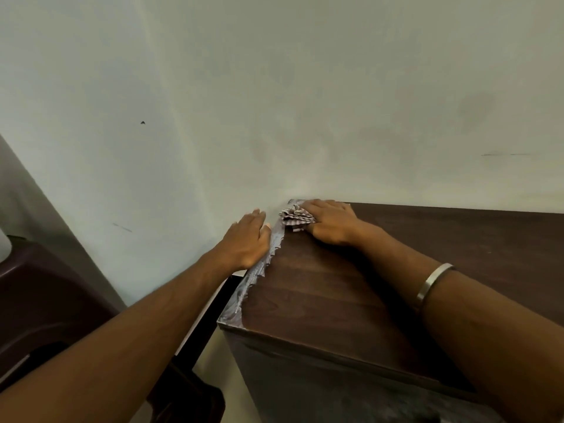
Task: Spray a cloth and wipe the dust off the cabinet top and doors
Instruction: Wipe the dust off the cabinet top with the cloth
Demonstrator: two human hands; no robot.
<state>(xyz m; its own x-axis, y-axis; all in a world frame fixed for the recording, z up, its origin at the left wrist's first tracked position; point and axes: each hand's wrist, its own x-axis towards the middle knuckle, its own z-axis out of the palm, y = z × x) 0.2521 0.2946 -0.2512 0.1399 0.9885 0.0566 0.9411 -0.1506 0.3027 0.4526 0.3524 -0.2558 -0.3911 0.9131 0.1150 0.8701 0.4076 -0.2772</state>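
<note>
Head view: right hand (328, 221) presses a bunched checked cloth (295, 217) onto the cabinet top's (335, 285) far-left corner, mid-wipe; left hand (248, 239), fingers straight, holding nothing, rests beside the dust strip (259, 267), likely next pass.

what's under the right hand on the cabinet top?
A bunched striped cloth, pressed onto the cabinet top at its far left corner by the right hand. Part of the cloth sticks out left of the fingers; the rest, and the surface beneath, is covered.
</note>
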